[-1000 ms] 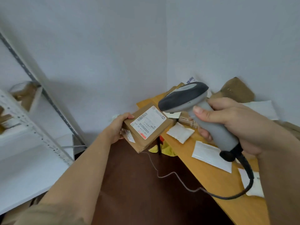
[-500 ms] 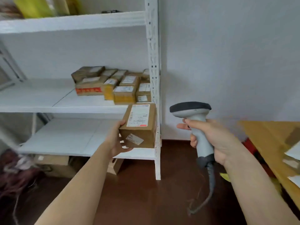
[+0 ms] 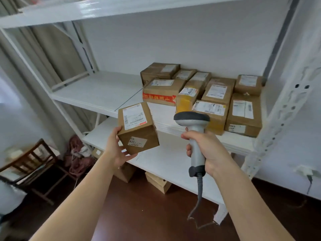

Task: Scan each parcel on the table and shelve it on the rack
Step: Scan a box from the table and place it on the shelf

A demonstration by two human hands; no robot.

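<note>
Two bare forearms reaching up from the bottom edge, hands well apart. Left hand (image 3: 116, 149) cupped under and round the near left corner of a small brown cardboard parcel (image 3: 138, 128), thumb up its left edge, fingers beneath; held in the air in front of the white metal rack (image 3: 284, 108), level with the gap between middle and lower shelf. Roughly cube-shaped, so no clear long axis; tilted, one corner toward the camera, top face turned up and slightly back. White shipping label with barcode and a red strip on that top face, print running sideways; smaller white sticker with dark digits on the near side face. Right hand (image 3: 206, 152) wrapped tight round the pale grey handle of a grey handheld barcode scanner (image 3: 194, 136), held upright, dark flat head on top, facing the shelves and just right of the parcel, not touching it. Grey coiled cable (image 3: 198, 193) hanging from the handle's dark base toward the dark red-brown floor (image 3: 139, 214).

Beyond the hands, white lower shelf (image 3: 166, 159), with two brown boxes (image 3: 158, 181) on the floor beneath. Farther back, on the right half of the middle shelf (image 3: 97, 91), a cluster of labelled brown cardboard parcels (image 3: 217, 96), packed side by side, one banded with red tape, one with yellow tape. At far left, a dark wooden chair (image 3: 29, 164) and beige curtain (image 3: 57, 49).
</note>
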